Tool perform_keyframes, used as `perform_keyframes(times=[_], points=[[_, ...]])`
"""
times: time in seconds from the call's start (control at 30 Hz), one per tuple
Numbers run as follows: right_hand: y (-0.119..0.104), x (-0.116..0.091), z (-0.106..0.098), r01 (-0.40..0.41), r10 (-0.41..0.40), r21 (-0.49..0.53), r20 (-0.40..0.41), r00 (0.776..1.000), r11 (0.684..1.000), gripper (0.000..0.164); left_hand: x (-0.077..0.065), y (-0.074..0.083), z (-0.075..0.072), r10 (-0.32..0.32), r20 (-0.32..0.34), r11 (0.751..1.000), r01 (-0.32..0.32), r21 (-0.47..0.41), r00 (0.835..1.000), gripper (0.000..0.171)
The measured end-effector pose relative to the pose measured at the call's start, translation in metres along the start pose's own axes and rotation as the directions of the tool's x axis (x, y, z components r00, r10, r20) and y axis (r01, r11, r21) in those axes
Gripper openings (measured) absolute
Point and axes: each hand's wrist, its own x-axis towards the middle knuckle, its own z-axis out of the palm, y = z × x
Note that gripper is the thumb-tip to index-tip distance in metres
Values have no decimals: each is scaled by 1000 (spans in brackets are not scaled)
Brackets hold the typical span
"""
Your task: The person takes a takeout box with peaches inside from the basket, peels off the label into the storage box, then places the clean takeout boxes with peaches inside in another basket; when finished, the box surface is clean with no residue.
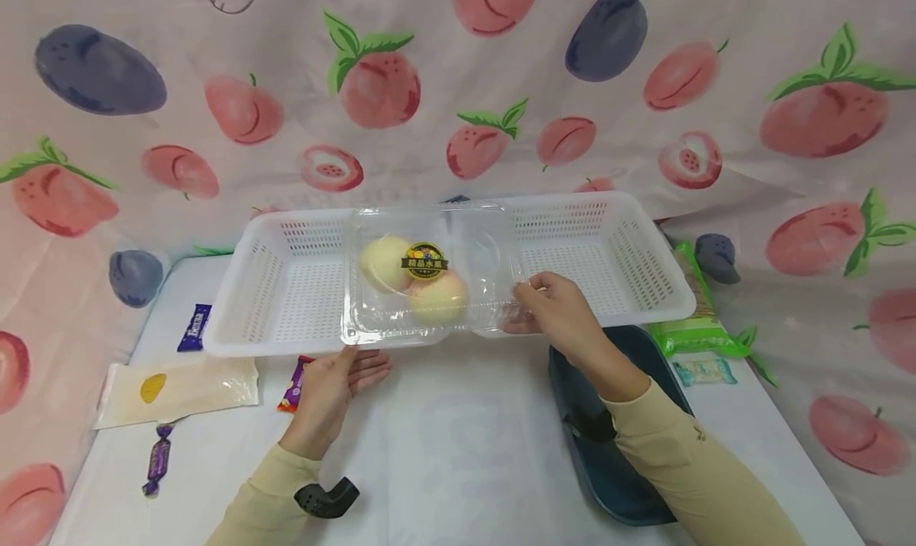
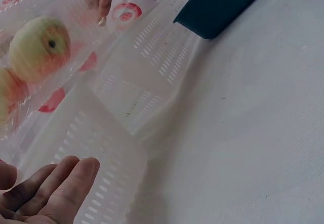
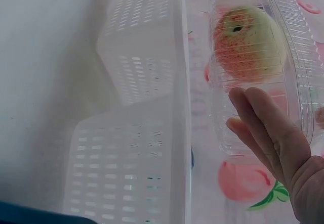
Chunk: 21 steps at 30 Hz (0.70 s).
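Observation:
A clear plastic clamshell box [image 1: 494,248] with a black and gold label holds two pale peaches [image 1: 438,298]. It is above the white perforated baskets [image 1: 300,284], covering the middle where they meet. My right hand [image 1: 561,311] grips the box's right front corner, with the thumb on top and the fingers below. In the right wrist view, the fingers [image 3: 273,133] lie along the box wall beside a peach [image 3: 248,44]. Near the box's left front corner, my left hand [image 1: 329,391] has its fingers extended; the left wrist view shows them [image 2: 71,188] beside a basket wall, holding nothing.
A dark blue tray [image 1: 622,482] sits under my right forearm. Right of it are a green packet [image 1: 697,323] and a small pale-blue wrapper [image 1: 704,372]. At left lie a blue wrapper [image 1: 194,328], a pale flat packet [image 1: 207,387], a purple candy [image 1: 158,460] and a purple-orange packet [image 1: 292,391].

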Motion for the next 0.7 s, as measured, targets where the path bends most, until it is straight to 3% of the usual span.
perform_keyframes(times=[0.17, 0.3, 0.7], points=[[8, -16, -6, -6, 6, -25, -19, 1000, 1000, 27, 2, -2, 1, 15, 2, 1000, -15, -18, 1000, 48], [16, -29, -10, -17, 15, -71, -25, 1000, 997, 28, 2, -1, 2, -9, -37, 1000, 9, 17, 999, 51], [40, -67, -14, -22, 21, -42, -28, 999, 999, 23, -1, 0, 2, -46, -106, 998, 49, 26, 993, 48]])
